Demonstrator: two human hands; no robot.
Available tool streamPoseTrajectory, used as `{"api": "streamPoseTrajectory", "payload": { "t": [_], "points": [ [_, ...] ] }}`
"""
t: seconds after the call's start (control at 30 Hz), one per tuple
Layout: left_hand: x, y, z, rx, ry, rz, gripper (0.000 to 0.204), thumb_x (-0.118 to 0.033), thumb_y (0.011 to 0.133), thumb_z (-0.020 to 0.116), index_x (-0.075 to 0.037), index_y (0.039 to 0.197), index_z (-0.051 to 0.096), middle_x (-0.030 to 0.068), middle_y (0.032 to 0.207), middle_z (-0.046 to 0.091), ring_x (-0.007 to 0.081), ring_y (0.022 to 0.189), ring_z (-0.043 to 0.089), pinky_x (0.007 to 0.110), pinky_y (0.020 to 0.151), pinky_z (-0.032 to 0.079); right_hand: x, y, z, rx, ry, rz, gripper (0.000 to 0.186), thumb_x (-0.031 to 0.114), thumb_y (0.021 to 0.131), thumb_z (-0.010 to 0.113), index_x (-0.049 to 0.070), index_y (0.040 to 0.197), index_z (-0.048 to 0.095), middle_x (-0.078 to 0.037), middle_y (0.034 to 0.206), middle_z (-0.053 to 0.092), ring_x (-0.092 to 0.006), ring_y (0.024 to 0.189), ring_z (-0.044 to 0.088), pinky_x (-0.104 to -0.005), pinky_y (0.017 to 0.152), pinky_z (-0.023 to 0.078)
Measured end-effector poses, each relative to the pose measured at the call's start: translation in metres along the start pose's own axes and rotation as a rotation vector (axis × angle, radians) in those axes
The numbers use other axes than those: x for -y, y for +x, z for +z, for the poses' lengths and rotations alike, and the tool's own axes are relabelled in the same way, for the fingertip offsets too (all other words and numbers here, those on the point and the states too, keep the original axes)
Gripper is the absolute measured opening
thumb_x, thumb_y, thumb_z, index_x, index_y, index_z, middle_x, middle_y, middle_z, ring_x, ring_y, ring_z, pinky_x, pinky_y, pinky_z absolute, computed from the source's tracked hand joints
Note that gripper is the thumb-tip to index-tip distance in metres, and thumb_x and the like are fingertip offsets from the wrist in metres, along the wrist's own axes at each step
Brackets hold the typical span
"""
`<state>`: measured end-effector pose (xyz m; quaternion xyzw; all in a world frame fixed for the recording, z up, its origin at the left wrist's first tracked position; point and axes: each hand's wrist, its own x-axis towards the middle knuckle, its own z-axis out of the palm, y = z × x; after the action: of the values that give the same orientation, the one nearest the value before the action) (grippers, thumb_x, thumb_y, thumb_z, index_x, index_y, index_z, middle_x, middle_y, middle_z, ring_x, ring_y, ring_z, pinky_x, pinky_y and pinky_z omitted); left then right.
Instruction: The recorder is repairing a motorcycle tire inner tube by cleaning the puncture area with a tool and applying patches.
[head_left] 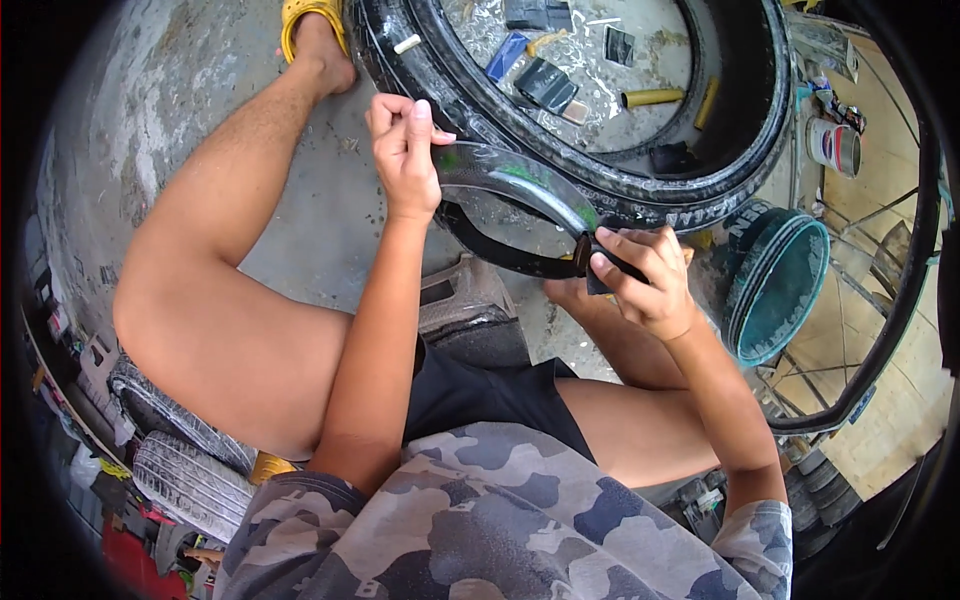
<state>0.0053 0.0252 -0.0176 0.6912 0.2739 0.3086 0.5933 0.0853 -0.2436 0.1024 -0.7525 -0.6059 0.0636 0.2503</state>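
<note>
My left hand (408,155) pinches one end of a shiny black inner tube (515,175) with green smears, its thumb and fingers closed on it. The tube curves to the right, and a flat black length of it hangs beneath in a loop. At the other end my right hand (645,280) is closed round the tube and a small dark flat piece (597,280), whose kind I cannot make out. Its fingertips hide part of that spot. Right behind the tube lies a big black tyre (480,110) on its side.
Inside the tyre's ring lie black rubber pieces (545,85), a blue strip (506,57) and a yellowish cylinder (654,97). A white chalk-like stick (407,43) rests on its sidewall. To the right stand a teal bucket (780,290), a tin can (834,148) and a wheel rim (925,250).
</note>
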Motion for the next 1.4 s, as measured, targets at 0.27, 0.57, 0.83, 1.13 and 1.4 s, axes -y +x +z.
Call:
{"api": "streamPoseTrajectory", "payload": {
  "t": [0.27,0.57,0.83,1.13,1.4],
  "points": [
    [0.011,0.002,-0.013,-0.016,-0.027,-0.03,0.046,-0.023,0.099,0.057,0.001,0.061,0.067,0.0038,0.087,0.047,0.016,0.09,0.047,0.029,0.082,0.038,-0.002,0.11,0.017,0.106,0.19,-0.008,0.041,0.006,0.067,0.066,0.01,0.108,0.066,-0.003,0.116,0.063,-0.0256,0.094,0.055,-0.0376,0.081,0.045],
    [0.012,0.003,-0.005,0.007,-0.057,-0.011,0.044,-0.02,0.098,0.057,0.002,0.061,0.068,0.0041,0.087,0.048,0.0161,0.089,0.047,0.029,0.083,0.037,0.015,-0.037,0.049,-0.302,-0.269,-0.065,0.027,0.012,0.068,0.074,0.019,0.092,0.065,0.001,0.114,0.064,-0.0197,0.093,0.059,-0.0312,0.068,0.045],
    [0.027,0.014,-0.02,0.011,0.038,-0.002,0.048,-0.022,0.102,0.051,0.004,0.062,0.059,0.0024,0.09,0.046,0.0112,0.081,0.049,0.027,0.076,0.043,0.036,0.089,0.033,-0.087,-0.166,0.126,0.032,0.016,0.07,0.065,0.013,0.102,0.063,-0.001,0.112,0.061,-0.0204,0.095,0.054,-0.0319,0.078,0.044],
    [0.018,0.011,-0.016,-0.006,-0.032,-0.002,0.05,-0.022,0.102,0.049,0.005,0.06,0.057,0.0027,0.091,0.043,0.0112,0.083,0.047,0.027,0.076,0.046,0.065,-0.106,0.054,-0.268,0.089,0.492,0.057,0.002,0.06,0.071,0.008,0.116,0.062,-0.008,0.123,0.06,-0.027,0.093,0.054,-0.0381,0.08,0.046],
    [0.021,0.007,-0.009,-0.009,-0.095,-0.062,0.047,-0.018,0.101,0.051,0.002,0.059,0.05,0.0029,0.089,0.043,0.0103,0.077,0.047,0.026,0.073,0.044,0.038,0.022,0.049,-0.311,-0.106,0.164,0.038,0.012,0.068,0.07,0.012,0.105,0.063,-0.003,0.119,0.062,-0.0224,0.096,0.057,-0.0362,0.075,0.045]
  ]
}}
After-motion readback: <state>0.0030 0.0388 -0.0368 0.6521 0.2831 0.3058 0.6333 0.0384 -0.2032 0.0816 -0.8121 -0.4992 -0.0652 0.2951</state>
